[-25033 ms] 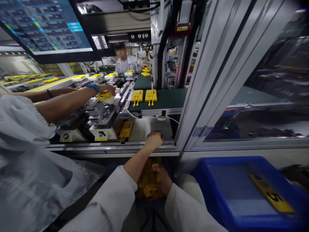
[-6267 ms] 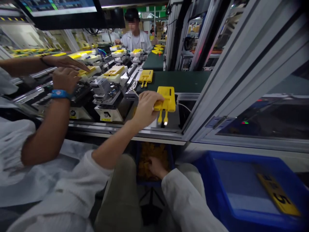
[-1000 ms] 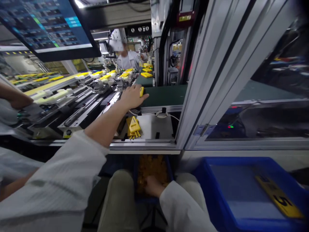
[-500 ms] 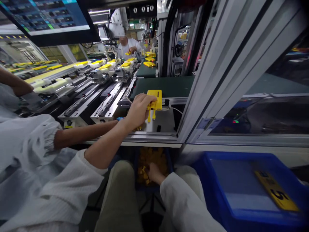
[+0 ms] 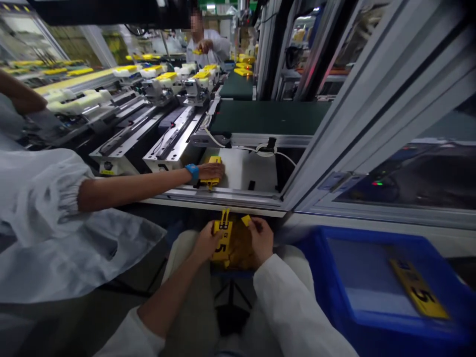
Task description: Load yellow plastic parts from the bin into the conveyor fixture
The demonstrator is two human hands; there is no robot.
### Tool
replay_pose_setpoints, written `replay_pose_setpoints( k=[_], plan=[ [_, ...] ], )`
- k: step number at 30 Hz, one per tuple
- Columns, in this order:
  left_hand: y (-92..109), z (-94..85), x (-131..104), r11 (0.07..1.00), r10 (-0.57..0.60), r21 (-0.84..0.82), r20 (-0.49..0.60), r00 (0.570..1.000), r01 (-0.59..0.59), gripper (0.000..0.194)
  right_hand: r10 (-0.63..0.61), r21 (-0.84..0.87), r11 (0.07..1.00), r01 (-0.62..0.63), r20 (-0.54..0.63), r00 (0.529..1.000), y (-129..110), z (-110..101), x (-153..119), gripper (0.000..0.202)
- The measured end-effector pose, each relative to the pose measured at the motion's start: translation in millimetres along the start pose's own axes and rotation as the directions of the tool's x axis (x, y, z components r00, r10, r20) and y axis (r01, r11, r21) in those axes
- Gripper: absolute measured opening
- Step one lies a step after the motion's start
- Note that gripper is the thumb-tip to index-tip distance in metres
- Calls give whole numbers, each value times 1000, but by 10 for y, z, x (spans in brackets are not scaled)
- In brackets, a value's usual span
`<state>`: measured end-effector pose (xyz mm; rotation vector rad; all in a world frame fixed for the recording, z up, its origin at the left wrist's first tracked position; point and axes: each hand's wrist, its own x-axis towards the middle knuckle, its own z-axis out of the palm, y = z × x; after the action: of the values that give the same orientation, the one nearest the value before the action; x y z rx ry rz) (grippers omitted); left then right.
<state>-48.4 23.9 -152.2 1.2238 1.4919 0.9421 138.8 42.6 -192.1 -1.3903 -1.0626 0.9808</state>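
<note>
Over my lap, my left hand (image 5: 207,241) grips a yellow power bank (image 5: 222,244) marked with a black 5, its two short yellow cable ends pointing up. To its right, my right hand (image 5: 262,238) pinches a small yellow piece (image 5: 246,220) between thumb and fingers. The two hands are apart. Beneath them is a blue bin (image 5: 226,273) of small yellow pieces, partly hidden by my hands and the power bank.
A co-worker's hand (image 5: 211,171) with a blue wristband rests on another yellow device (image 5: 215,159) on the metal plate (image 5: 245,168). A blue crate (image 5: 372,317) holding a yellow strip (image 5: 420,292) stands at right. A green conveyor (image 5: 271,118) lies ahead.
My left hand has come down from the metal plate to my lap with the power bank. My right hand has risen out of the bin with a small yellow piece. The view has shifted.
</note>
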Motion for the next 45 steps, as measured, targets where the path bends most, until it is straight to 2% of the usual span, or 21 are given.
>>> replay_pose_setpoints(
  k=[2,4,6,13,20,21,23,25,27,29,32,35,45],
  plan=[
    [-122,33,17,995,1,99,10,1000,-2,35,-87,-19,996,89,112,990,-70,11,-46,26],
    [-155,83,40,993,26,113,83,996,-35,34,-184,-63,977,205,245,952,-120,47,-94,19],
    [-159,121,59,991,45,122,133,990,-61,33,-242,-103,951,290,329,913,-141,87,-128,16],
    [-227,114,77,991,24,126,140,990,-42,41,-263,-144,934,329,350,899,-93,121,-142,16],
    [-211,134,60,995,65,63,115,991,-73,40,-219,-94,962,257,300,929,-88,106,-107,13],
    [-192,136,52,996,67,48,130,989,-74,38,-183,-63,976,209,285,941,-76,121,-114,14],
    [-146,138,35,996,91,5,161,983,-93,36,-46,57,998,31,286,957,-43,173,-151,25],
    [-100,142,21,992,126,-43,175,977,-120,34,106,211,959,-188,349,931,-10,239,-215,34],
    [-65,152,12,988,143,-77,175,974,-131,34,171,305,899,-315,416,893,13,295,-279,35],
    [-48,168,6,987,145,-99,168,975,-130,35,149,310,906,-289,405,902,22,322,-321,33],
    [-51,198,-3,982,161,-122,115,980,-147,37,48,219,967,-130,345,938,12,319,-344,33],
    [-72,230,-10,980,167,-118,34,985,-162,36,-28,168,985,-31,338,941,-7,310,-354,34],
    [-126,255,-17,985,124,-111,-73,990,-132,33,-36,167,986,-17,310,950,-63,352,-405,30]
  ],
)
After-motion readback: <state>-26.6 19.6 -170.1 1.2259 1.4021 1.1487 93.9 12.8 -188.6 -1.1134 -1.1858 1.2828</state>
